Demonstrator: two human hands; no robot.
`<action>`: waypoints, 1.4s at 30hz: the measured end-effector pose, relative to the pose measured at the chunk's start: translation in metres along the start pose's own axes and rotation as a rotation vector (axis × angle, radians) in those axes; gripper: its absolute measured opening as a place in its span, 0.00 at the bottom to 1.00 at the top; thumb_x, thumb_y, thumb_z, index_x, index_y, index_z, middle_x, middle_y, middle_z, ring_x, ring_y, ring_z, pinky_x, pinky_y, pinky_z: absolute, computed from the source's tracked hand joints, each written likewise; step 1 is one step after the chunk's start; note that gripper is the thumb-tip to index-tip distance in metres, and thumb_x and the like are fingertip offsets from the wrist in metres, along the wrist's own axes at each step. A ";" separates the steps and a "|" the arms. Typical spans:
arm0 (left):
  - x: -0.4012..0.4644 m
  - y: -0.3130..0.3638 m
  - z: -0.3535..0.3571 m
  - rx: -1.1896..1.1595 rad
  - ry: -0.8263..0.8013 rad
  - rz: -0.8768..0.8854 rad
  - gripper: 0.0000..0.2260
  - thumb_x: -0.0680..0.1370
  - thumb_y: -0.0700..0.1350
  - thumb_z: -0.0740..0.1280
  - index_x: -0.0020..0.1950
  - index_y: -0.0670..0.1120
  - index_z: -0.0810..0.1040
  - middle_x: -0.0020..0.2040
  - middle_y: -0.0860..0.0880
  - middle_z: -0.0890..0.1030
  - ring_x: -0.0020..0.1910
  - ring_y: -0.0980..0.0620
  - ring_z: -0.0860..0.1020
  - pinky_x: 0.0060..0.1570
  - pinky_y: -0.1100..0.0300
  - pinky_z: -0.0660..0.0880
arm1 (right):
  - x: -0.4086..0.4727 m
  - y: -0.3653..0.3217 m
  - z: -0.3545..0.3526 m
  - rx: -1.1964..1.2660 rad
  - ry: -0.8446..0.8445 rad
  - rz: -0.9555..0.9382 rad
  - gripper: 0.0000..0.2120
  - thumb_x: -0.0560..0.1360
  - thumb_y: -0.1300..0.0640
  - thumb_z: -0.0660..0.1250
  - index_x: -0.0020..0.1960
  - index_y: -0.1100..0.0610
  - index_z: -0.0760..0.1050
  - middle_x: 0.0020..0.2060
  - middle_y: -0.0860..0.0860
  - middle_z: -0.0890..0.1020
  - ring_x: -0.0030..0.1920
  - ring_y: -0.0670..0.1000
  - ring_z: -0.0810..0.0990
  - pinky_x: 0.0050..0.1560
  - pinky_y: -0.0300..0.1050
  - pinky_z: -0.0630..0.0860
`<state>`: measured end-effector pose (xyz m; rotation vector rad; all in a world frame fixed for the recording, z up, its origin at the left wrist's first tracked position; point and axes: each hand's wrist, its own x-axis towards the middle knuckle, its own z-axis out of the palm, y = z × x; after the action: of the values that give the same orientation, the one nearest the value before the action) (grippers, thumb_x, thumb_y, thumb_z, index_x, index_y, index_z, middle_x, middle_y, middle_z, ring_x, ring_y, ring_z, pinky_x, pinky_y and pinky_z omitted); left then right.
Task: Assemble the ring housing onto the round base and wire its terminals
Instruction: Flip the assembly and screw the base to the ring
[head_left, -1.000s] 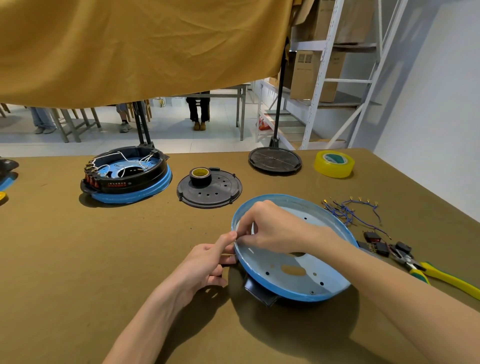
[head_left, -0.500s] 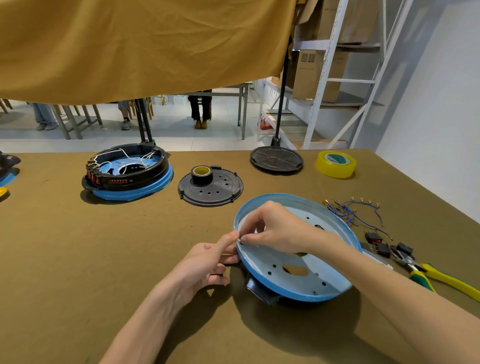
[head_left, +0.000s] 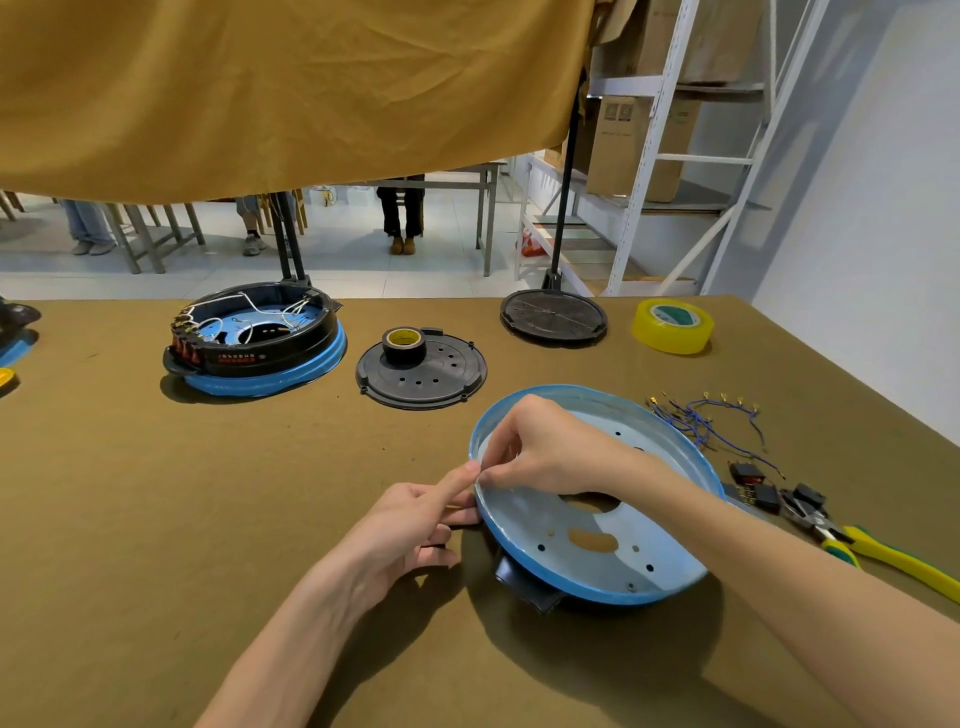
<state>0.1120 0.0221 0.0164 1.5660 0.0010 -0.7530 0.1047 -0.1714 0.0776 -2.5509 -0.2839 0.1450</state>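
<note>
We've got the round base (head_left: 597, 525) tilted on the table (head_left: 156, 519), propped on something black under its near-left side, so its open face leans toward us and its right rim sits higher. All places below are relative to this base.

Both hands meet at its left rim. Right hand (head_left: 540, 449) reaches in from over the dish, fingers curled and pinching something small right at the rim edge; we can't tell what, possibly film or tape. Left hand (head_left: 410, 525) sits just outside the rim, thumb and index pressed against the same spot from outside.

So the work point lies between the two grips, on the rim's left edge; the left hand has the shorter reach.

Room: bare table left and near. Right of the base: blue wires (head_left: 701, 415), small black connectors (head_left: 748, 473), yellow-handled pliers (head_left: 852, 540). Far side: black perforated disc (head_left: 421, 374) with a tape roll; far left, a finished assembly (head_left: 254, 338), ring housing on blue base, wired.

Our read: ring housing not yet on this base.
</note>
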 end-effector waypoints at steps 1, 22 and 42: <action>0.000 0.000 0.000 0.005 -0.003 0.003 0.37 0.60 0.73 0.73 0.58 0.47 0.86 0.52 0.50 0.88 0.37 0.55 0.74 0.34 0.64 0.77 | 0.000 -0.001 -0.001 -0.008 -0.016 0.002 0.05 0.74 0.50 0.76 0.43 0.50 0.88 0.35 0.45 0.86 0.40 0.48 0.83 0.36 0.43 0.79; 0.001 0.001 -0.003 -0.051 -0.066 -0.008 0.28 0.69 0.66 0.74 0.56 0.45 0.86 0.52 0.41 0.84 0.50 0.44 0.73 0.46 0.56 0.77 | -0.001 -0.014 -0.017 0.077 -0.110 0.124 0.02 0.73 0.54 0.78 0.42 0.50 0.88 0.30 0.43 0.85 0.30 0.40 0.81 0.31 0.33 0.74; -0.008 0.006 0.007 0.022 -0.019 -0.025 0.20 0.78 0.60 0.70 0.53 0.44 0.87 0.47 0.45 0.86 0.43 0.50 0.76 0.35 0.63 0.77 | 0.001 -0.003 -0.014 0.129 -0.181 0.155 0.06 0.73 0.51 0.78 0.41 0.53 0.88 0.33 0.47 0.86 0.32 0.42 0.79 0.34 0.35 0.74</action>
<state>0.1055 0.0181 0.0256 1.5820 -0.0013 -0.7893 0.1074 -0.1755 0.0908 -2.4330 -0.1403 0.4401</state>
